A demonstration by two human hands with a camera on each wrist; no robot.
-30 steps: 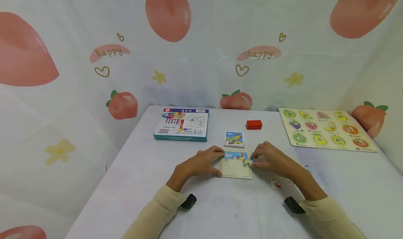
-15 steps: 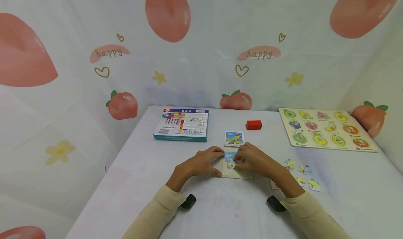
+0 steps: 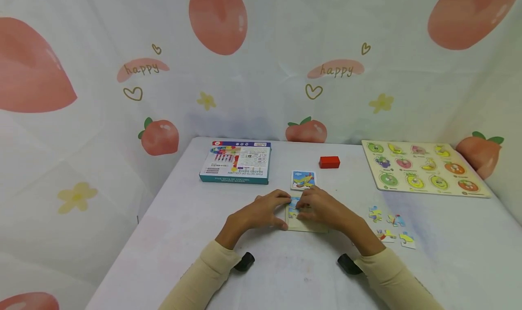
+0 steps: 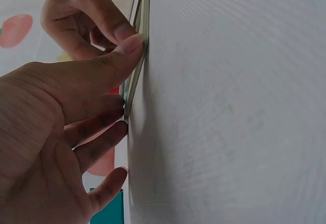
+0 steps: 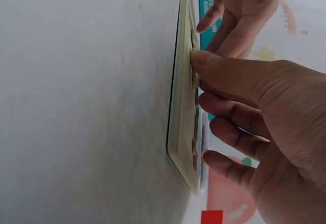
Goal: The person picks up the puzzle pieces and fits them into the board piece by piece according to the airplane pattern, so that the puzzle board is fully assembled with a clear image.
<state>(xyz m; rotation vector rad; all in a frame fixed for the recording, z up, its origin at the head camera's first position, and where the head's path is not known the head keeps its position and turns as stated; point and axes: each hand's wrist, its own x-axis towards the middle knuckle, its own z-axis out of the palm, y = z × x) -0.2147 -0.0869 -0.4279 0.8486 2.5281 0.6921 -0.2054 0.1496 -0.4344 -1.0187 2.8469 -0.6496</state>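
A shallow wooden puzzle board [image 3: 310, 227] lies flat, with blue sky pieces along its top row. My left hand [image 3: 261, 210] holds the board by its left edge, thumb at the near corner and fingers at the far one. Over the board, my right hand [image 3: 326, 211] pinches a puzzle piece [image 5: 196, 77] between thumb and fingers, at the left part of the second row. Fingers hide much of that piece and the row above. Several loose puzzle pieces [image 3: 407, 239] lie right of the right forearm, which covers some. A small airplane picture puzzle [image 3: 303, 179] sits beyond the board.
A flat teal-and-white box [image 3: 234, 162] stands at the back left. The red block [image 3: 329, 162] is behind the airplane picture. At the back right lies a large fruit board [image 3: 424, 169]. A printed cloth wall rises behind the table.
My right hand has carried the puzzle piece leftward across the board, from its right edge to the left part of the second row. The left hand stays at the board's left edge.
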